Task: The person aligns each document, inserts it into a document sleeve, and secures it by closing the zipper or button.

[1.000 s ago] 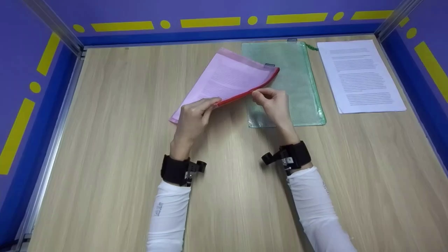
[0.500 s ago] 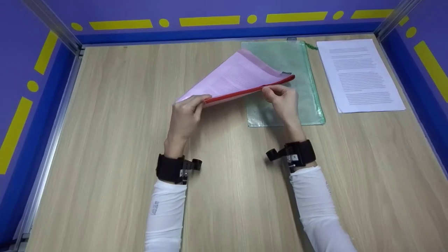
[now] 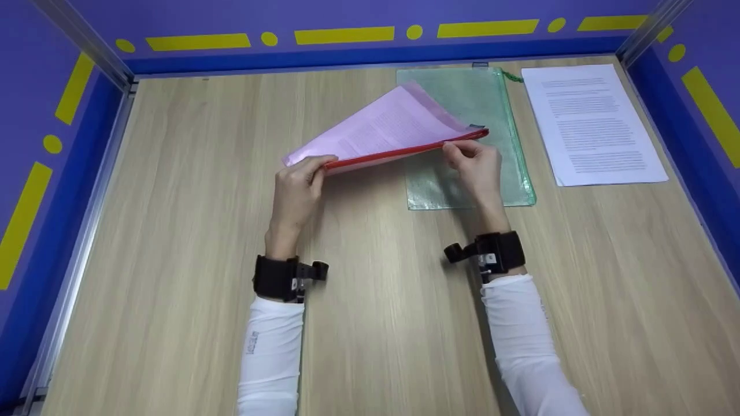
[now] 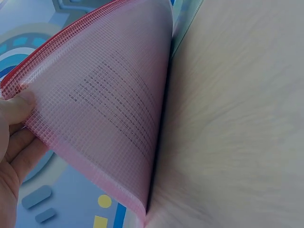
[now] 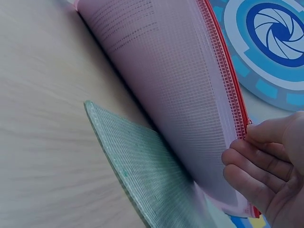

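Note:
A pink mesh zipper pouch (image 3: pixel 381 124) with printed paper inside is tilted up between both hands, its red zipper edge (image 3: pixel 399 152) toward the person. My left hand (image 3: pixel 298 188) pinches the left end of that edge, thumb on the mesh in the left wrist view. Toward the zipper's right end, my right hand (image 3: pixel 477 167) pinches at the red strip; the right wrist view shows thumb and forefinger on the small zipper pull (image 5: pixel 249 122). The pouch's right end overlaps a green mesh zipper pouch (image 3: pixel 474 185) lying flat on the table.
A stack of printed paper (image 3: pixel 595 124) lies at the back right, beside the green pouch and its green cord (image 3: pixel 512 76). Blue and purple walls (image 3: pixel 347 63) with yellow marks enclose the wooden table (image 3: pixel 173 231) at the back and sides.
The right hand has moved right along the red zipper, and the left hand has shifted left. The pink pouch's zipper edge is now straighter and its right end lies further over the green pouch.

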Tool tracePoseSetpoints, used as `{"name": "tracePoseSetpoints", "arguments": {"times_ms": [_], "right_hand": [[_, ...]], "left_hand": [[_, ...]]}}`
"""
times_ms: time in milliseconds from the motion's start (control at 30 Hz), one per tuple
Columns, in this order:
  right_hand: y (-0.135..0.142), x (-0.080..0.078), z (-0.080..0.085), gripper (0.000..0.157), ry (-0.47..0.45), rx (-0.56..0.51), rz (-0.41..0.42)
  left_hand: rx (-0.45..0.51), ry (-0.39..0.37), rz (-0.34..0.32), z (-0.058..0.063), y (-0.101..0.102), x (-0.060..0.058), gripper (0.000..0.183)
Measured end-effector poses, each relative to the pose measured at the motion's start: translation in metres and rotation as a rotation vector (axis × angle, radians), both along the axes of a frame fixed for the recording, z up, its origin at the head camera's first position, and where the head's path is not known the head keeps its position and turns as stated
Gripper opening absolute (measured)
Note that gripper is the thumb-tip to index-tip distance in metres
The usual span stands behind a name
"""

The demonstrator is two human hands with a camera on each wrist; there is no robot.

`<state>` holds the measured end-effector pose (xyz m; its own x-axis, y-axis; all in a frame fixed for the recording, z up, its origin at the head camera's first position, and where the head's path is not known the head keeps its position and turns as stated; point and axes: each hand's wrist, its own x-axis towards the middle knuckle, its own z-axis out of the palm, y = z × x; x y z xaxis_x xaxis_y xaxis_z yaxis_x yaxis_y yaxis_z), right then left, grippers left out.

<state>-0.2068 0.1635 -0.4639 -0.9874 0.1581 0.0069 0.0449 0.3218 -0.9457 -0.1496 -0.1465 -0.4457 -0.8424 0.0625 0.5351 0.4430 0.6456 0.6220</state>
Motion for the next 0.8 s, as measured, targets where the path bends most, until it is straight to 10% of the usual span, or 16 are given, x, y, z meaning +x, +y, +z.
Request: {"name": "tracePoseSetpoints", "arguments": {"times_ms": [800], "right_hand": [[0.014, -0.001, -0.002, 0.024, -0.050, -0.004, -0.061]], "left_hand": [[0.030, -0.016, 0.066, -0.005, -0.013, -0.004, 0.018]]}}
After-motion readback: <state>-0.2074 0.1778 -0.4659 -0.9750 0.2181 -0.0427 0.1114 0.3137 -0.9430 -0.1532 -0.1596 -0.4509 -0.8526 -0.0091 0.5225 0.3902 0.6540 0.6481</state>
